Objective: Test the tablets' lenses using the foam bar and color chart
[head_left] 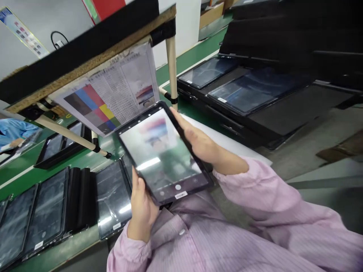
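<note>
Both my hands hold a black-framed tablet (161, 162) in front of my chest, its lit screen facing me. A blurred camera picture with a round white button low on it shows on the screen. My left hand (143, 207) is closed on the lower left edge, thumb at the front. Along the upper right edge my right hand (198, 141) grips the frame; its fingers behind the tablet are hidden. Just beyond the tablet's top edge hangs a printed sheet (113, 81) with colour blocks and small text.
The sheet hangs under a wooden shelf on pipe legs (171, 64). More tablets lie on the bench at left (113, 192) and in black trays at right (249, 90). A black tray (45, 160) stands on the green bench, near another person's blue sleeve (17, 130).
</note>
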`<state>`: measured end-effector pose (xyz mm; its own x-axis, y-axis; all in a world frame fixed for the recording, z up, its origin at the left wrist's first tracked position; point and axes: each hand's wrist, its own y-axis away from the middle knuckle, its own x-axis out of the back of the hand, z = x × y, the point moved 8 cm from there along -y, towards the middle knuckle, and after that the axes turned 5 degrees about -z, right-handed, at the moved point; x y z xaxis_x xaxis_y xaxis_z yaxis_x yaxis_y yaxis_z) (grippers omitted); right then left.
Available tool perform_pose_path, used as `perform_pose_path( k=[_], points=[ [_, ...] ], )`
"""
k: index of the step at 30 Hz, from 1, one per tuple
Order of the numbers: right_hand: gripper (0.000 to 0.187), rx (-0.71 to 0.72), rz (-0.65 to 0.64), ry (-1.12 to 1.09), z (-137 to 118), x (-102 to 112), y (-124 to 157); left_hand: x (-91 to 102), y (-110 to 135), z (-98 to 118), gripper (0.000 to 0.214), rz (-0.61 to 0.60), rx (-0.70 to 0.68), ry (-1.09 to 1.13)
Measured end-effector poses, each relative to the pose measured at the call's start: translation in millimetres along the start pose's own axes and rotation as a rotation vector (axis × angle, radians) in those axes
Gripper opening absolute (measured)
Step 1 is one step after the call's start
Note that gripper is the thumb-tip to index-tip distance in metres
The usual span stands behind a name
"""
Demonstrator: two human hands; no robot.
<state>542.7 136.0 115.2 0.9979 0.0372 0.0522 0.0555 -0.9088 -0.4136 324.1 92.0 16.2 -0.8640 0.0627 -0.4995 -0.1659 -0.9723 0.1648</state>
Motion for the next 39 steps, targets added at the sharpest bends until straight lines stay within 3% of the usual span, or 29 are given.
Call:
perform_pose_path(
  k=[4,8,12,14,16,19,22,24,26,31,35,37,39],
  points=[
    [0.077,-0.337,0.185,-0.401,74,27,6,-26.7,-20,-25,0.063,-0.046,0.039,-0.179],
    [0.071,-0.596,0.252,-0.412,142,49,18,-32.6,-35,-51,0.074,-0.150,0.140,-0.536],
    [0.076,-0.595,0.175,-0.309,176,58,16,-47.9,-20,-42,0.074,-0.439,0.095,-0.800],
    [0.083,-0.560,0.114,-0.213,181,60,12,-57.9,-2,-30,0.071,-0.639,0.038,-0.896],
    [0.086,-0.494,0.056,-0.046,173,62,9,-57.2,10,-16,0.065,-0.728,-0.040,-1.005],
    [0.078,-0.312,-0.060,0.383,136,58,9,-33.3,8,8,0.053,-0.568,-0.198,-1.242],
    [0.057,-0.153,-0.274,0.791,103,32,22,-2.6,0,28,0.042,-0.315,-0.322,-1.545],
    [0.047,-0.112,-0.374,0.959,94,16,33,12.5,-3,38,0.038,-0.176,-0.353,-1.733],
    [0.042,-0.093,-0.396,1.063,92,6,41,21.2,-5,46,0.036,-0.072,-0.356,-1.875],
    [0.053,-0.002,-0.230,1.058,81,5,49,24.5,-15,47,0.038,0.051,-0.347,-2.013],
    [0.055,-0.049,-0.094,0.977,70,10,56,34.2,-21,34,0.044,-0.004,-0.216,-2.051],
    [0.053,-0.065,-0.097,0.987,69,4,61,45.3,-15,42,0.044,0.011,-0.221,-2.051],
    [0.051,-0.072,-0.126,1.011,70,-5,65,64.6,-4,64,0.044,0.138,-0.285,-2.042]
  ],
)
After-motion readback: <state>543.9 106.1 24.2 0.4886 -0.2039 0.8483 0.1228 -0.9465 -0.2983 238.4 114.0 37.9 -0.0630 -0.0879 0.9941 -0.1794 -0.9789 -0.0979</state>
